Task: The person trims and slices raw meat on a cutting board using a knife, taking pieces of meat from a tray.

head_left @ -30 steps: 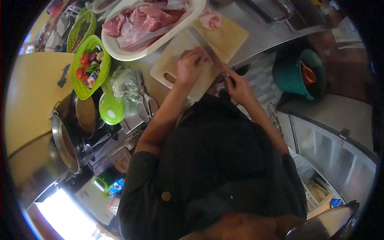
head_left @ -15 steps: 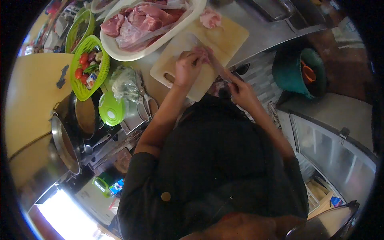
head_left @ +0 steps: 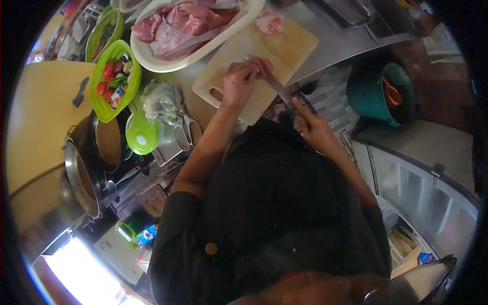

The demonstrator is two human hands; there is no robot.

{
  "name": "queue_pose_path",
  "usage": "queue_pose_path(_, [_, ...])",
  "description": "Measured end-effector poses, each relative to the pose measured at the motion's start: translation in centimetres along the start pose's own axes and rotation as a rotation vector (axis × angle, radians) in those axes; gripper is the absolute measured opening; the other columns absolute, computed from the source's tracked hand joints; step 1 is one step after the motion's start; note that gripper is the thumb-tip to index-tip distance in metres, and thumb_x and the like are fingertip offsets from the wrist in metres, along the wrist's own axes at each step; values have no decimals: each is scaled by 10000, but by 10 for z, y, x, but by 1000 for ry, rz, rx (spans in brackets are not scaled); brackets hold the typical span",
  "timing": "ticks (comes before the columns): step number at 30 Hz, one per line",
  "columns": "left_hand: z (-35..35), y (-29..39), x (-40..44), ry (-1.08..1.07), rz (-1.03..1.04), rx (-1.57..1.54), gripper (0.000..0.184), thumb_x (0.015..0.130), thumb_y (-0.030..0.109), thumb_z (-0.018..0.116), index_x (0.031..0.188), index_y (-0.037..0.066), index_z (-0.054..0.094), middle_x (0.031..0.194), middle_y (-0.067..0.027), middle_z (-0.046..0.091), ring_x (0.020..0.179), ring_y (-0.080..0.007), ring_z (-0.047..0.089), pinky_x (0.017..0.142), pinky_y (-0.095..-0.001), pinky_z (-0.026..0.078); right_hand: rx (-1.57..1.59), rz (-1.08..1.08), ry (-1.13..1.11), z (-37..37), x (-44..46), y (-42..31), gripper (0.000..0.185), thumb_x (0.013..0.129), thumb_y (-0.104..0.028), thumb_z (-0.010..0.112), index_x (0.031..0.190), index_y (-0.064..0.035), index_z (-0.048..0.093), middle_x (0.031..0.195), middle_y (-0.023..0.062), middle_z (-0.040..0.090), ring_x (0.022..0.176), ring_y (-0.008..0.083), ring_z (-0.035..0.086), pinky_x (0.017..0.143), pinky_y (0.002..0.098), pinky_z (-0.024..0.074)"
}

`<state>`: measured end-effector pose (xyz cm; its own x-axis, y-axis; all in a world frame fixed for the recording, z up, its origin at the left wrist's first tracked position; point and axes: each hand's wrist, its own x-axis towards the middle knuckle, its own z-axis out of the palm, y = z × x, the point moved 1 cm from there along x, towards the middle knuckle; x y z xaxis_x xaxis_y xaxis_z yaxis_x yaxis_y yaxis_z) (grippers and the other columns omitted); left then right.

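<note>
My right hand (head_left: 312, 124) is closed round the handle of a knife (head_left: 278, 87), whose blade reaches up and left over a white cutting board (head_left: 300, 46). A small piece of raw meat (head_left: 263, 65) lies against the blade. My left hand (head_left: 239, 85) grips that piece with bent fingers from its left side. Part of the meat is hidden behind my fingers. A pale lump of meat or fat (head_left: 270, 22) sits at the board's far edge. Beyond the board, a white tub (head_left: 152, 65) holds large raw meat pieces (head_left: 190, 23) and a clear plastic bag.
Left of the board lie scissors (head_left: 187, 129), a bagged vegetable (head_left: 160, 101) and a green-lidded container (head_left: 142, 133). A green basket (head_left: 96, 104) holds tomatoes and other vegetables. Pans (head_left: 81, 178) stand further left. At right is a dark green bucket (head_left: 368, 99) with an orange item inside.
The knife in my right hand has moved slightly down and right, its blade lying at a changed angle by the meat. My left hand stays nearly in place on the piece.
</note>
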<state>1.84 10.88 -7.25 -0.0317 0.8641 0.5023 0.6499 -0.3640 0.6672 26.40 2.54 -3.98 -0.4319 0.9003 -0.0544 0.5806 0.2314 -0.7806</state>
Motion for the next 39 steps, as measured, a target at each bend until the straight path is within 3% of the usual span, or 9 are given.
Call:
queue_pose_path(6, [-2, 5, 3, -2, -57, 14, 123, 706, 15, 706, 822, 55, 705, 835, -100, 678, 828, -274, 635, 725, -370, 534, 33, -34, 6, 4, -45, 38, 664, 865, -19, 541, 1440, -284, 344, 979, 191, 624, 723, 396, 623, 629, 446, 508])
queue_pose_path(10, [-11, 20, 17, -97, -271, -77, 174, 700, 83, 723, 865, 45, 685, 801, -112, 670, 791, -273, 644, 712, -365, 536, -438, 174, -192, -20, -61, 21, 727, 832, -25, 575, 1437, -348, 335, 856, 163, 599, 697, 360, 624, 594, 445, 505])
queue_pose_path(13, [-12, 23, 27, -172, -242, 71, 250, 708, 148, 730, 923, 37, 668, 767, -130, 667, 750, -263, 655, 700, -345, 535, -667, 5, -34, -36, -70, 5, 735, 821, -52, 592, 1429, -378, 341, 777, 152, 567, 689, 349, 623, 567, 458, 494])
queue_pose_path(16, [-13, 7, 29, -194, -312, 5, 285, 733, 185, 716, 963, 28, 656, 762, -150, 675, 708, -246, 668, 670, -328, 534, -626, 79, -52, -50, -74, 1, 598, 852, -60, 584, 1377, -317, 458, 732, 127, 548, 634, 314, 595, 572, 417, 479])
queue_pose_path(22, [-20, 8, 15, -135, -542, -214, 293, 772, 195, 688, 987, 2, 644, 752, -154, 684, 668, -227, 677, 621, -325, 529, 3, -40, 148, -18, -42, -2, 576, 892, -109, 560, 1411, -305, 402, 881, 222, 609, 744, 395, 611, 696, 434, 508])
queue_pose_path(25, [-15, 10, 16, -99, -516, -138, 366, 768, 191, 685, 1072, 2, 607, 700, -134, 671, 651, -217, 674, 606, -325, 524, 57, -31, 111, 5, -29, 13, 568, 905, -110, 547, 1419, -293, 389, 970, 259, 618, 800, 417, 612, 759, 444, 498])
queue_pose_path(33, [-14, 26, 23, -124, -484, -101, 429, 774, 123, 632, 1180, 27, 535, 629, -130, 636, 579, -218, 651, 584, -334, 512, 87, 43, 89, 30, 25, -4, 507, 904, -125, 526, 1383, -262, 438, 916, 262, 635, 840, 449, 615, 783, 466, 490])
queue_pose_path(37, [-11, 18, 18, -114, -407, -16, 451, 790, 149, 648, 1208, 17, 546, 712, -112, 673, 594, -170, 648, 595, -290, 507, 97, 88, -4, 24, 65, -14, 479, 906, -145, 515, 1371, -244, 455, 958, 266, 632, 884, 445, 610, 792, 458, 496])
queue_pose_path(39, [-10, 16, 18, -94, -428, -47, 458, 788, 136, 650, 1215, 19, 532, 765, -129, 679, 629, -175, 657, 603, -294, 508, 92, 120, -18, 24, 57, -10, 480, 889, -83, 532, 1356, -175, 474, 982, 212, 657, 876, 375, 647, 764, 400, 498])
